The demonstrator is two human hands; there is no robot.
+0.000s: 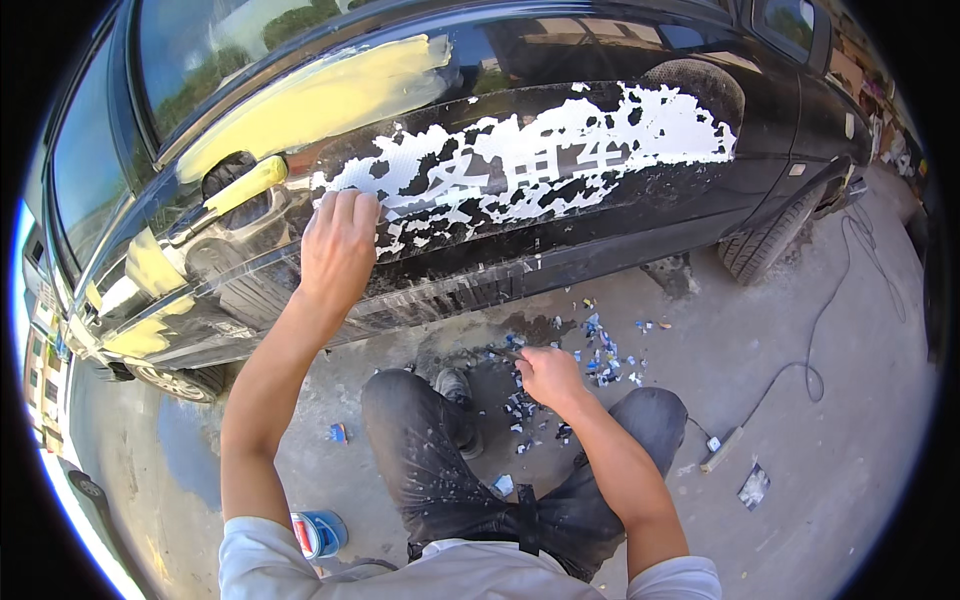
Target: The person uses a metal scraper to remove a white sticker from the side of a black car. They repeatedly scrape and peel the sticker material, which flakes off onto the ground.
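A torn white sticker (517,154) with cut-out characters clings in ragged patches to the black car door (660,199). My left hand (341,236) is against the sticker's lower left edge, fingers bunched together. The fingertips are hidden behind the knuckles, so a pinch on the sticker cannot be made out. Low in front of my knees, my right hand (551,375) is closed around a thin dark tool (504,352), perhaps a scraper. It is held away from the door, above the ground. Beneath and beside it lie scattered sticker scraps (600,349).
Yellow filler covers the upper panel (322,101) and the door handle (251,184). A blue paint can (321,534) stands by my left side. On the concrete at right, a cable (806,345) runs to a power strip (721,450). A car tyre (765,236) sits at far right.
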